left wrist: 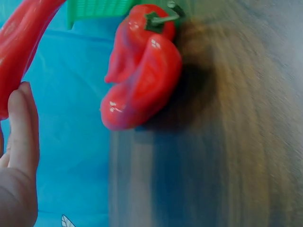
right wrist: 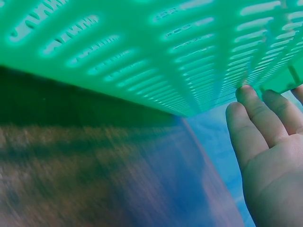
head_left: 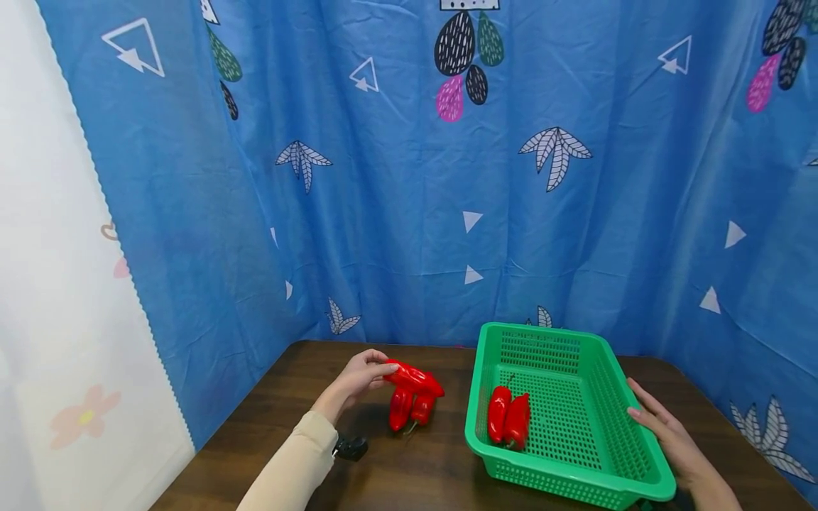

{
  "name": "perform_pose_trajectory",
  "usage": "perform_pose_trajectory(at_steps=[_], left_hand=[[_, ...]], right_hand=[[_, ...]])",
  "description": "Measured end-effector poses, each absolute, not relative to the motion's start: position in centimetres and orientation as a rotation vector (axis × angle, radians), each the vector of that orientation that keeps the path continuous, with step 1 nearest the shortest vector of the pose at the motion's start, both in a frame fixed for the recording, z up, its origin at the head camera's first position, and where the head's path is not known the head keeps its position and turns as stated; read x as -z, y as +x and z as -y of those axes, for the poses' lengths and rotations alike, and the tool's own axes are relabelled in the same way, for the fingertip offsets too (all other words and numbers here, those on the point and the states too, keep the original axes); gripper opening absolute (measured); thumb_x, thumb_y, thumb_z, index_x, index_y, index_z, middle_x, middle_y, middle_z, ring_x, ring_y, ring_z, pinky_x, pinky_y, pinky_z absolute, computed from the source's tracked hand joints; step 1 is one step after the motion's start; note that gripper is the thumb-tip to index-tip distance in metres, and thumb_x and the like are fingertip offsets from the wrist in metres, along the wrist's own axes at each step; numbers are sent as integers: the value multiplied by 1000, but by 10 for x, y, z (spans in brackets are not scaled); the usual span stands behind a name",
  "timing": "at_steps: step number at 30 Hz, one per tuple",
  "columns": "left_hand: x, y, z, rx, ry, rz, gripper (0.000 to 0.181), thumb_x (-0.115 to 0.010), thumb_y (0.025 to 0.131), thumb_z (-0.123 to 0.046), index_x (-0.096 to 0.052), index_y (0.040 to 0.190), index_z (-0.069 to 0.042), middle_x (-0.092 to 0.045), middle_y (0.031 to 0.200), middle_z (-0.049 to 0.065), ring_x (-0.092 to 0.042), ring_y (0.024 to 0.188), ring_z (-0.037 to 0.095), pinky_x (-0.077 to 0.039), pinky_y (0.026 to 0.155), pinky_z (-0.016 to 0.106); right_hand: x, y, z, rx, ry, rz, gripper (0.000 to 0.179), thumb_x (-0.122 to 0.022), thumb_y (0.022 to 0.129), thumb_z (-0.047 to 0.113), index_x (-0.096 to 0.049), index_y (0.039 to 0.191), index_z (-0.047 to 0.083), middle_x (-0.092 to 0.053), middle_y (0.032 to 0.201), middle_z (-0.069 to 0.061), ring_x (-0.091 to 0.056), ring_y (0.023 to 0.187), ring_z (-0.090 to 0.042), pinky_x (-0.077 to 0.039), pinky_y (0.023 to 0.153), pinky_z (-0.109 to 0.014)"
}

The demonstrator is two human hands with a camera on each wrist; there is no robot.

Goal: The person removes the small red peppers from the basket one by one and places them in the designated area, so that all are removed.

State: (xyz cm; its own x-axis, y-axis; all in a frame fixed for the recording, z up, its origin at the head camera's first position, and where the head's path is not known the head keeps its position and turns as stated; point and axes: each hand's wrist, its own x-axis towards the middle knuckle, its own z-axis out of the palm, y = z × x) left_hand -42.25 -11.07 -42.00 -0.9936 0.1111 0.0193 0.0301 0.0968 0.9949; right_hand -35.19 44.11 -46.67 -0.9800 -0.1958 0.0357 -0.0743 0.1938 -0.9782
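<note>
My left hand (head_left: pixel 363 376) pinches a glossy red pepper (head_left: pixel 418 380) by one end, thumb on the near side. Under it, two more red peppers (head_left: pixel 400 409) lie side by side on the dark wooden table. The left wrist view shows this pair of peppers (left wrist: pixel 147 75) with a green stem, beside the held pepper (left wrist: pixel 19 52). On the right, a green slotted plastic basket (head_left: pixel 569 472) contains two red peppers (head_left: pixel 499 415) along its left side. My right hand (head_left: pixel 671 436) rests at its right rim, thumb on the rim and fingers (right wrist: pixel 265 116) fairly straight against the outer side.
The brown wooden table (head_left: pixel 415 475) runs back to a blue patterned curtain (head_left: pixel 396 213). A white cloth (head_left: pixel 77 284) hangs at the left. A small black device (head_left: pixel 350 448) sits at the left wrist.
</note>
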Motion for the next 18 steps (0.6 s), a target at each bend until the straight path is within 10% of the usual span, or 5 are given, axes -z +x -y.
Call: perform_pose_trajectory(at_steps=[6,12,16,18], left_hand=[[428,-424,121,-2220,55,-2244,27,-76,89,-14,-64,108,0,-69,99,8,-69,81,16,-59,92,43],[433,-425,132,-2321,22,-2195,27,-75,90,-11,-67,112,2,-67,99,8,-68,82,17,-56,97,47],[438,-426,139,-2376,-15,-2184,26,-74,90,-10,-68,112,3,-69,97,8,-69,83,18,-60,90,40],[440,-426,142,-2386,-37,-2196,28,-74,90,-11,-68,113,3,-70,97,8,-69,83,18,-61,88,38]], right_hand=[[469,-352,-442,1908,-292,-2363,63,-30,111,36,9,160,32,-2,148,37,-15,133,21,-47,93,-22],[468,-353,-442,1931,-320,-2375,63,-30,111,34,10,160,31,-9,138,43,25,151,-26,-21,109,-67],[468,-353,-442,1901,-299,-2383,64,-30,111,35,11,160,31,-1,146,40,20,152,-39,-41,106,-43],[469,-353,-442,1897,-287,-2372,65,-30,111,35,11,160,30,9,155,33,4,158,-22,-47,97,-28]])
